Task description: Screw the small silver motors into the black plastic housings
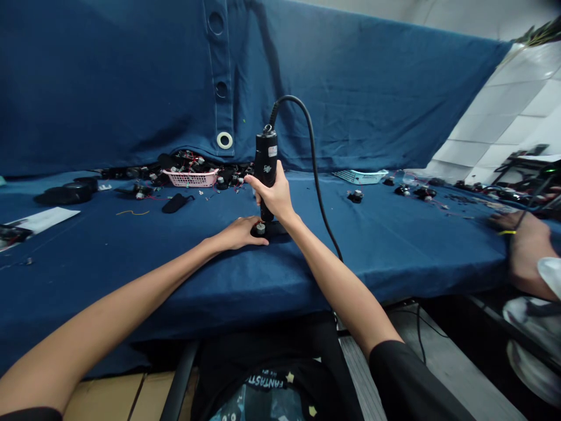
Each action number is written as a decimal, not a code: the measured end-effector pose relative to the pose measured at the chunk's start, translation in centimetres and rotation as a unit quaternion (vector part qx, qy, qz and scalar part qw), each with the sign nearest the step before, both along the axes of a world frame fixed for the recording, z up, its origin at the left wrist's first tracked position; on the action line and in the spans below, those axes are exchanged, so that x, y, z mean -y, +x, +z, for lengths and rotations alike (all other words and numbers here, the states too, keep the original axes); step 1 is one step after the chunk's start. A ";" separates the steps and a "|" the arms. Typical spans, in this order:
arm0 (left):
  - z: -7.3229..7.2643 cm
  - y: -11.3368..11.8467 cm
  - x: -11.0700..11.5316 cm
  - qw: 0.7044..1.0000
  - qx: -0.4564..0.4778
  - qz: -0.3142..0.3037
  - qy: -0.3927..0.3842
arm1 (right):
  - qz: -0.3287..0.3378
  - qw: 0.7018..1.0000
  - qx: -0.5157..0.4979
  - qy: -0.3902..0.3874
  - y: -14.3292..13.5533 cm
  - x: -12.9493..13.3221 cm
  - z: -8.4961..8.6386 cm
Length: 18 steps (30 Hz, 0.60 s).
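Observation:
My right hand [277, 190] is wrapped round an upright black electric screwdriver [265, 153], its cord looping out of the top and down to the right. Under the tool's tip lies a small dark part [278, 229] with a round silvery piece [260, 228] on it. My left hand [241, 233] holds that dark part against the cloth from the left, thumb at the near side and fingers at the far side. Exactly where the bit meets the part is too small to make out.
A blue cloth covers the table [385, 228]. Behind stand a pink basket [191, 178] heaped with wired parts and a pale green basket [362, 176]. A black shell piece [176, 203] lies left of centre. At far right rests a co-worker's arm [528, 245].

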<state>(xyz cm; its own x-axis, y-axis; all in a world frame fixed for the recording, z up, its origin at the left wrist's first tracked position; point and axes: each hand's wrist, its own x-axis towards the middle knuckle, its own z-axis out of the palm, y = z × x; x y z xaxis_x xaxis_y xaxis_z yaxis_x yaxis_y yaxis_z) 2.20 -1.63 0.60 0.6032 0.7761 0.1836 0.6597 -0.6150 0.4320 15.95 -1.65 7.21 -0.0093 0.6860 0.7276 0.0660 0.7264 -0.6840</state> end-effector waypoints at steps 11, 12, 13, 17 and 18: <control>-0.3 -0.1 -0.3 1.000 0.015 -0.008 0.004 | 0.175 0.980 0.040 -0.087 1.8 -0.9 -0.8; -0.4 -0.1 -0.3 1.000 0.017 -0.009 0.006 | 0.204 0.970 0.056 -0.120 2.0 -0.9 -1.2; -0.5 -0.2 -0.4 1.000 0.019 -0.009 0.008 | 0.228 0.959 0.072 -0.149 2.2 -0.8 -1.5; -0.7 -0.2 -0.5 1.000 0.024 -0.010 0.013 | 0.263 0.944 0.070 -0.185 1.9 -0.7 -2.6; -0.7 -0.2 -0.6 1.000 0.024 -0.010 0.015 | 0.260 0.946 0.057 -0.187 1.8 -0.8 -2.7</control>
<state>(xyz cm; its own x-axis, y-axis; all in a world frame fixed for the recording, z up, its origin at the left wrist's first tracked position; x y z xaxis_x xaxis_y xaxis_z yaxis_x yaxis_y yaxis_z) 2.02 -1.08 -0.09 0.6086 0.7577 0.2358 0.6260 -0.6410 0.4441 17.71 -0.87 4.47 -0.4798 0.7764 0.4085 -0.1438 0.3897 -0.9096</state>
